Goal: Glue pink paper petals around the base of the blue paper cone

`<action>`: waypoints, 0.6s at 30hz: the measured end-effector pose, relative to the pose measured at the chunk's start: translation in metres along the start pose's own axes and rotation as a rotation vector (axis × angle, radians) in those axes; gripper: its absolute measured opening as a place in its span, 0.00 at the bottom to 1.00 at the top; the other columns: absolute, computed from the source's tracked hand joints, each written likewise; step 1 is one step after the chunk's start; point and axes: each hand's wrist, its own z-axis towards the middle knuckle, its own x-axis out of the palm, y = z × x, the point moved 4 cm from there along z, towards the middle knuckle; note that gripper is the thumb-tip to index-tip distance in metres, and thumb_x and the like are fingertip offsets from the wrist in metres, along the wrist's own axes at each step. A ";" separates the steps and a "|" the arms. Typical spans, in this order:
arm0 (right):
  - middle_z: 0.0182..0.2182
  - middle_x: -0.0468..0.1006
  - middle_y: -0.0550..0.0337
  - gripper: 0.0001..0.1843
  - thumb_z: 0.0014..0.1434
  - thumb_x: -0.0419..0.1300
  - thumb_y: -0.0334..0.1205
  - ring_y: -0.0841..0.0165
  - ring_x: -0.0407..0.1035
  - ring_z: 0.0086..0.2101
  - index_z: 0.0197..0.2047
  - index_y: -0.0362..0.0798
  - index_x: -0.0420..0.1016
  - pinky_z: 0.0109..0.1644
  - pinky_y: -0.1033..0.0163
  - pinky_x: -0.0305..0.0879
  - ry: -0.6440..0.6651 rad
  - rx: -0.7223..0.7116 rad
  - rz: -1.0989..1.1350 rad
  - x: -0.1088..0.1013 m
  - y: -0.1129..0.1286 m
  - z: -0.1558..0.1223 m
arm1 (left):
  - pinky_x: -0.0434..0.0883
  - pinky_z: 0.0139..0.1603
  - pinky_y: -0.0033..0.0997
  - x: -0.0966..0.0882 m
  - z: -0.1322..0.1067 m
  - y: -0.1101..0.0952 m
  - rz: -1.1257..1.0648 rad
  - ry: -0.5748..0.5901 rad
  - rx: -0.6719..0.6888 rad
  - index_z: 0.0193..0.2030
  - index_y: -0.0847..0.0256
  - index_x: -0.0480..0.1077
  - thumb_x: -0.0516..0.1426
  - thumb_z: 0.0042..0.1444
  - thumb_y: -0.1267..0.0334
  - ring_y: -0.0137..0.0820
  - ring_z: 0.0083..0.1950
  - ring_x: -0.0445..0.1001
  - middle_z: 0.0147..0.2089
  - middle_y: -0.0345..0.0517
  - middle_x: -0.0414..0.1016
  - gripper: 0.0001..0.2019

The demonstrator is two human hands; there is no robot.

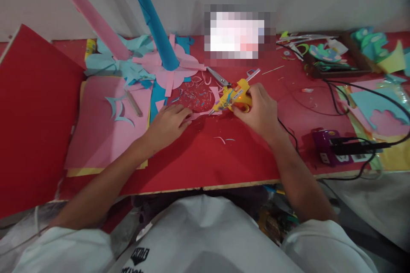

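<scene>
My right hand (258, 108) is closed around a yellow glue gun (232, 95), whose nozzle points down and left at a small pink paper piece (197, 115) on the red table (205, 162). My left hand (168, 123) lies on the table with fingers curled, its fingertips pressing that pink piece down. A black cord runs from the glue gun past my right wrist. Behind the glue gun lie scissors (219, 77).
A blue paper tube (153, 21) and a pink tube (86, 10) lean over pink and blue cut-outs (173, 70). Pink sheets (102, 128) and a red sheet (32, 115) lie left. A purple power strip (333, 149) with cables and paper scraps sit right.
</scene>
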 end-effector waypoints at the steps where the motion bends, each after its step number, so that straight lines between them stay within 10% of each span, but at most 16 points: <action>1: 0.47 0.77 0.50 0.19 0.62 0.67 0.48 0.53 0.75 0.48 0.51 0.52 0.69 0.43 0.53 0.71 0.008 -0.009 -0.002 0.001 0.002 -0.001 | 0.72 0.59 0.46 0.001 0.000 0.001 -0.026 -0.005 0.003 0.53 0.61 0.76 0.53 0.72 0.63 0.45 0.54 0.78 0.52 0.57 0.80 0.11; 18: 0.44 0.78 0.49 0.23 0.61 0.69 0.51 0.51 0.76 0.46 0.52 0.52 0.68 0.43 0.51 0.72 -0.026 0.060 -0.035 0.004 -0.008 0.000 | 0.65 0.45 0.39 0.004 -0.001 0.024 -0.150 0.031 -0.077 0.38 0.58 0.73 0.60 0.65 0.60 0.39 0.44 0.74 0.42 0.48 0.79 0.06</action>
